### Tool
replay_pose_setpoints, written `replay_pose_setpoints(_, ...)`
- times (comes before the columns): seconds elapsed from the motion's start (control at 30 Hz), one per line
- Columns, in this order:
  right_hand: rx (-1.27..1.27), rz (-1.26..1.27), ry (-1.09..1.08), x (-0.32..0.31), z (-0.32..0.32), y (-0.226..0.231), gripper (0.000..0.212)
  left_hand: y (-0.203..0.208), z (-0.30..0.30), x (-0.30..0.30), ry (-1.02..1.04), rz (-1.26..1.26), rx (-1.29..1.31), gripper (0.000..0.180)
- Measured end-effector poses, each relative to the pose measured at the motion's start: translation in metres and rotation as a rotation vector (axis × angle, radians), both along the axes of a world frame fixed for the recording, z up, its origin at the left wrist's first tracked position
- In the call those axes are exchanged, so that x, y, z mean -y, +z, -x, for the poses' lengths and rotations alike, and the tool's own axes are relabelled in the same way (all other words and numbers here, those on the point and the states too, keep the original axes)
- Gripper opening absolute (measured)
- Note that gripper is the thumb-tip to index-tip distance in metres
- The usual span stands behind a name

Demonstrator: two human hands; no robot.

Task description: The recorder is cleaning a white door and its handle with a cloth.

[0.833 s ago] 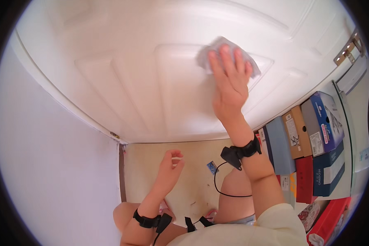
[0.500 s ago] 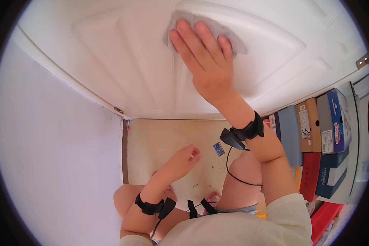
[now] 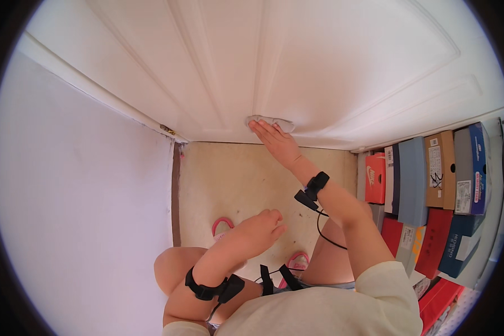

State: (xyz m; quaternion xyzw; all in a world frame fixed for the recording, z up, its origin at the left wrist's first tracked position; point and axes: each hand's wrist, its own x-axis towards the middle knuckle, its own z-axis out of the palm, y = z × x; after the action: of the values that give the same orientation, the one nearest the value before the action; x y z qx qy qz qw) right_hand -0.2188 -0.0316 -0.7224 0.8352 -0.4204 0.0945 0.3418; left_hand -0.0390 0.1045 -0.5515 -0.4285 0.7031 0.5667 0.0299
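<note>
Against the lower part of a white panelled door [image 3: 207, 73], my right hand [image 3: 275, 141] holds a grey cloth [image 3: 285, 124], with the fingers stretched over it. The palm side of this hand is hidden. My left hand [image 3: 261, 231] hangs above the floor between my knees, its fingers loosely bent and the thumb apart from them. No object shows in it. Each forearm wears a black strap with a small device and a cable.
Stacked shoe boxes [image 3: 411, 179] fill a shelf on the right. A pale wall [image 3: 84, 185] stands close on the left, with a door hinge [image 3: 167, 129] near its edge. My feet in pink-edged shoes [image 3: 223, 224] rest on the beige floor [image 3: 218, 173], which has small dark specks.
My right hand and the cloth have slid down the door toward its bottom edge. The view has shifted, and my left hand sits slightly further right. My forearm now covers the small blue card's place.
</note>
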Motion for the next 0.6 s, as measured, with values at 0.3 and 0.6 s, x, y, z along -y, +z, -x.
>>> replay_pose_setpoints(0.3,0.034,-0.246,-0.001,-0.015,-0.007,-0.083,0.058,0.001,0.002,-0.012,-0.020,-0.001,-0.015,0.036)
replay_pose_setpoints(0.6,0.282,-0.539,0.024,-0.023,0.045,-0.079,0.056,0.002,0.014,0.000,-0.096,0.010,0.085,0.041)
